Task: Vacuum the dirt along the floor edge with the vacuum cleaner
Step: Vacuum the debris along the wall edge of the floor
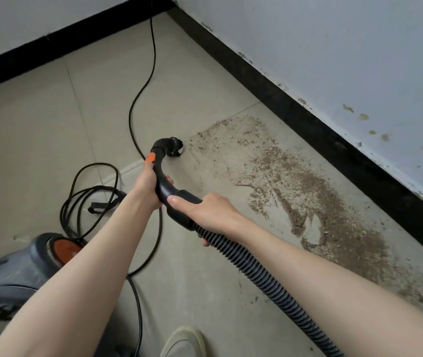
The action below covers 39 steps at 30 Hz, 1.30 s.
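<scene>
A black curved vacuum handle (162, 185) with an orange switch (150, 158) ends in a nozzle (174, 148) close to the beige tiled floor. My left hand (146, 185) grips the handle just below the switch. My right hand (206, 211) grips its lower end where the ribbed black hose (254, 269) joins. Brown dirt (305, 191) lies spread along the black skirting board (321, 135) on the right, starting just right of the nozzle. The grey vacuum body (17, 271) with an orange wheel hub sits at the lower left, partly hidden by my left arm.
A black power cord (143, 81) runs from the far wall across the floor and coils in loops (89, 197) beside the vacuum body. A second skirting board (50, 45) lines the far wall. My shoe (183, 342) shows at the bottom edge.
</scene>
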Available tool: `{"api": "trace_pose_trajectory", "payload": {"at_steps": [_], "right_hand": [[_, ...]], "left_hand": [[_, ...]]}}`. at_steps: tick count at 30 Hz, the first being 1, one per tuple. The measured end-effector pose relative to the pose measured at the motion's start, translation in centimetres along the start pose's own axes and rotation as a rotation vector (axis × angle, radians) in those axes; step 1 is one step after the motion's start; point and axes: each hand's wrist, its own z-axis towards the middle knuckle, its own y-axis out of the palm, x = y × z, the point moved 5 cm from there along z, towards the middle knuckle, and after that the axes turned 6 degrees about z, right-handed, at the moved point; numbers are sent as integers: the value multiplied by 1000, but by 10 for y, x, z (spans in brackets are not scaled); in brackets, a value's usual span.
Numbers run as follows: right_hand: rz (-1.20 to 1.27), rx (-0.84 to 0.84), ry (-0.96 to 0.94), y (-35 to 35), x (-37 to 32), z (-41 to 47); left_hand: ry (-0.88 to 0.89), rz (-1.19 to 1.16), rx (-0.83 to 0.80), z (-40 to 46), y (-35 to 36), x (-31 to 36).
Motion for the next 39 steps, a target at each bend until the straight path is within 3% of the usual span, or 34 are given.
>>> {"api": "trace_pose_trajectory", "payload": {"at_steps": [18, 39], "right_hand": [[21, 145, 24, -62, 15, 13], [320, 283, 113, -126, 52, 2]], "left_hand": [[1, 82, -60, 9, 82, 7], [133, 329, -201, 5, 196, 9]]}}
